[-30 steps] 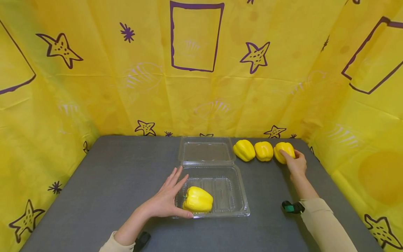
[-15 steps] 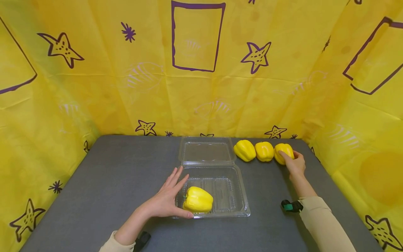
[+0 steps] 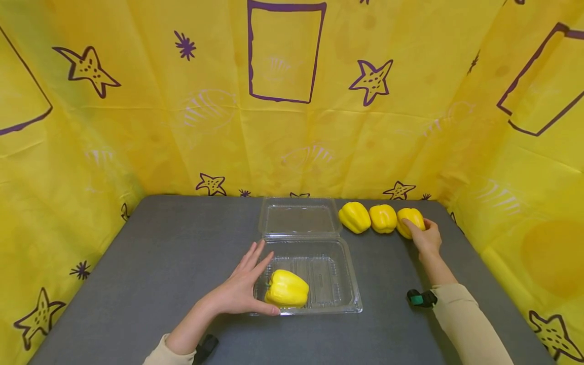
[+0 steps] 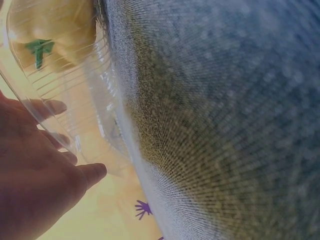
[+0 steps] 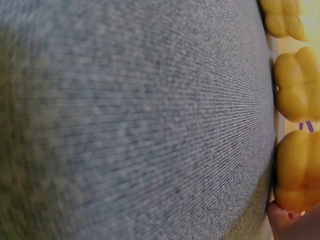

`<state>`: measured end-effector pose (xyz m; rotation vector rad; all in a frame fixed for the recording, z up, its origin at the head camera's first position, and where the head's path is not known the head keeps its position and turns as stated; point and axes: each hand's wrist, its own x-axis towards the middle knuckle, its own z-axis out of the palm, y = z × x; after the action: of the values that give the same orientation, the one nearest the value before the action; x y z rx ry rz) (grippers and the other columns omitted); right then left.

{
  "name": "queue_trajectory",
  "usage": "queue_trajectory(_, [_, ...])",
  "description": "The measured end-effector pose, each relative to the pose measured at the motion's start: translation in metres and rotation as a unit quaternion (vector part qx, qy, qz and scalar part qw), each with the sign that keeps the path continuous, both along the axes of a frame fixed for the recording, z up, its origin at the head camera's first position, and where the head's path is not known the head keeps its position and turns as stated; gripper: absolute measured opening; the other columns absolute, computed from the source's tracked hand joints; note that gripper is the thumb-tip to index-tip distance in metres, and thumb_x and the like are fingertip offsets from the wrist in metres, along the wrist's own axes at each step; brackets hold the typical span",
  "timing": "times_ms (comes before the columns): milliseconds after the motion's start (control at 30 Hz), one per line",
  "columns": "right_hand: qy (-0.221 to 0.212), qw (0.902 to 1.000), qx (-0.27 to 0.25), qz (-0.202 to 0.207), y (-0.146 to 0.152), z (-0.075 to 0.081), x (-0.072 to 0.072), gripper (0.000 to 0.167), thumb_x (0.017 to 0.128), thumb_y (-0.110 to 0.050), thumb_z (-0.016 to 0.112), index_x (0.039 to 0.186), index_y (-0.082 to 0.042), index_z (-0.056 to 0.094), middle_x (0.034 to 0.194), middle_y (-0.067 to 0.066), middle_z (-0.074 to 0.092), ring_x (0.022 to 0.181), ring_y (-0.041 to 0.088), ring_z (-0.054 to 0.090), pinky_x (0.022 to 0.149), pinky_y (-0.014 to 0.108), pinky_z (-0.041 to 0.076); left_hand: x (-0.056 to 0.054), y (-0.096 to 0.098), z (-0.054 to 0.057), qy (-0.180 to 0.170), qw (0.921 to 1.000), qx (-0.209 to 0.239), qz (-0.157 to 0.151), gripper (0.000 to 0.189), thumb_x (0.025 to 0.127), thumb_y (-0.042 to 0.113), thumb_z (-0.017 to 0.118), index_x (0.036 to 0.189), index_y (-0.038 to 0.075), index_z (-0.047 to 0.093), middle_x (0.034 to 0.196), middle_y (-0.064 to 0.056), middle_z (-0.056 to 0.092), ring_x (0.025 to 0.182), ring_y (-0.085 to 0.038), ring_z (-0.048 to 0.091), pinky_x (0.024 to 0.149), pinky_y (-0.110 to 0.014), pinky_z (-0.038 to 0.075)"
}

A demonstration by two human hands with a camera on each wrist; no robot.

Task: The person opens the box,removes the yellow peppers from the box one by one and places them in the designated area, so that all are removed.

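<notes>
Gripping a pepper at the back of the worktop appears to be the step in hand. The right hand is closed only as far as the rightmost pepper allows, its thumb on the near face and its fingers at the right side; that pepper seems to rest on the worktop, at the end of a row of 3 with the middle pepper and the left pepper. The left hand is spread wide with straight fingers, thumb on the front rim of the clear container and fingertips by its left side, holding no pepper and apparently steadying it. 1 packed pepper lies in the container's front left part, and the lid is folded back flat behind. If the container is the destination, the next move calls for a lift high enough to clear the rim, a carry leftward and towards the person, and a gentle lowering into the bare right side.
</notes>
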<state>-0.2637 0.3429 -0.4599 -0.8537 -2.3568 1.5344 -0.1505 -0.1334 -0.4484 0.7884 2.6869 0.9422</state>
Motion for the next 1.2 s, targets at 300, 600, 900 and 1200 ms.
queue_trajectory(300, [-0.007,0.9999,0.011,0.007,0.002,-0.001,0.002,0.094,0.086,-0.055,0.065,0.151,-0.001,0.026,0.151,0.023,0.033,0.133,0.037,0.034,0.11,0.049,0.029,0.001,0.0,0.001,-0.006,1.0,0.0,0.002,0.125,0.064,0.07,0.077,0.156,0.009,0.02,0.163,-0.005,-0.012,0.147,-0.03,-0.014,0.107,-0.07,0.011])
queue_trajectory(600, [-0.012,0.9996,0.014,0.021,0.003,0.005,0.004,0.097,0.085,-0.055,0.066,0.151,0.002,0.024,0.151,0.026,0.031,0.132,0.039,0.034,0.109,0.05,0.03,0.002,0.0,0.002,-0.007,1.0,0.003,0.002,0.124,0.064,0.07,0.078,0.156,0.008,0.021,0.163,-0.006,-0.011,0.147,-0.03,-0.013,0.107,-0.07,0.011])
queue_trajectory(900, [0.015,0.9996,0.014,0.02,0.0,0.013,0.01,0.091,0.086,-0.051,0.068,0.151,-0.002,0.027,0.15,0.02,0.034,0.131,0.035,0.034,0.108,0.047,0.031,0.002,0.0,0.002,-0.007,1.0,0.005,0.001,0.124,0.064,0.069,0.078,0.156,0.008,0.021,0.163,-0.006,-0.011,0.147,-0.03,-0.013,0.107,-0.07,0.011])
queue_trajectory(1200, [0.045,0.9982,0.034,0.019,-0.006,0.026,0.016,0.087,0.086,-0.049,0.069,0.151,-0.007,0.031,0.153,0.011,0.035,0.133,0.031,0.037,0.106,0.044,0.034,0.002,0.0,0.002,-0.009,0.9999,0.004,0.003,0.124,0.064,0.07,0.078,0.156,0.008,0.021,0.163,-0.005,-0.012,0.147,-0.03,-0.014,0.107,-0.07,0.011])
